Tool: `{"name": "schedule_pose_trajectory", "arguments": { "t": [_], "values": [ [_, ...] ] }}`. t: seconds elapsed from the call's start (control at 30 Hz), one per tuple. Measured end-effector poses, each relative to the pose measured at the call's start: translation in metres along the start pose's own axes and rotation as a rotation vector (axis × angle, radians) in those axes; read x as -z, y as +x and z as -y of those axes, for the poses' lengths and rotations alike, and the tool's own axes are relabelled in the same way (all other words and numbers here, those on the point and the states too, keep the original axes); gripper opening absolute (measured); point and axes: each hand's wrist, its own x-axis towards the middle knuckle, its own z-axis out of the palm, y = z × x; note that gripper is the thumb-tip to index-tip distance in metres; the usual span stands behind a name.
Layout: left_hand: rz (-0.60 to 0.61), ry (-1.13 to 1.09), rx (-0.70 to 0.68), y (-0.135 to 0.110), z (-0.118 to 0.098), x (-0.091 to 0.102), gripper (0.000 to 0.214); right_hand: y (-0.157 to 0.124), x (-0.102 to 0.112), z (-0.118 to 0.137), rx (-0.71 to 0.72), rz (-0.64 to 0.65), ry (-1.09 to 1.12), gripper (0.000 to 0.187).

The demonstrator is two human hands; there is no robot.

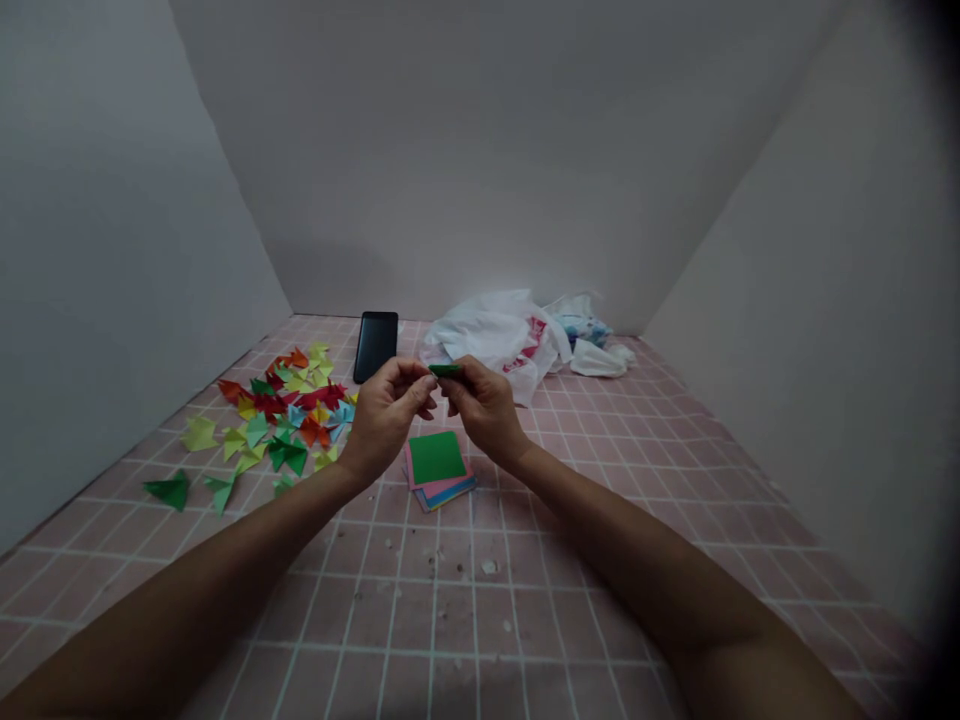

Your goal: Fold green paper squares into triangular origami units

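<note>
A small folded piece of green origami paper [445, 370] is pinched between my two hands, above the pink checked surface. My right hand [486, 405] grips its right end with thumb and fingers. At its left tip, the thumb and forefinger of my left hand [386, 412] are closed on the paper. Fingers hide part of the folds. Just below my hands lies a stack of square origami paper [437, 457], green on top with pink and blue sheets under it. Many folded paper figures [289, 452] in green, yellow, red, orange and blue lie left of my left hand.
A black phone [376, 345] lies flat behind my left hand. Crumpled white plastic bags [499, 340] with red print sit by the back wall, beside a blue and white package [585, 328]. Small paper scraps [489, 567] dot the tiled-pattern surface in front. Walls stand left, right and behind.
</note>
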Motion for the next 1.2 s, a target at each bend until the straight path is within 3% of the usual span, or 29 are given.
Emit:
{"name": "schedule_pose_trajectory", "arguments": {
  "t": [0.5,0.8,1.2],
  "values": [
    [-0.012,0.027,0.022,0.000,0.002,0.002,0.025,0.000,0.001,0.000,0.105,0.007,-0.133,0.018],
    [-0.080,0.140,0.048,0.000,-0.001,0.003,0.028,0.003,0.003,-0.003,0.272,0.041,-0.322,0.020],
    [-0.067,-0.239,0.350,0.002,-0.005,-0.002,0.030,0.001,0.007,-0.014,0.264,0.129,-0.559,0.019]
  ]
}}
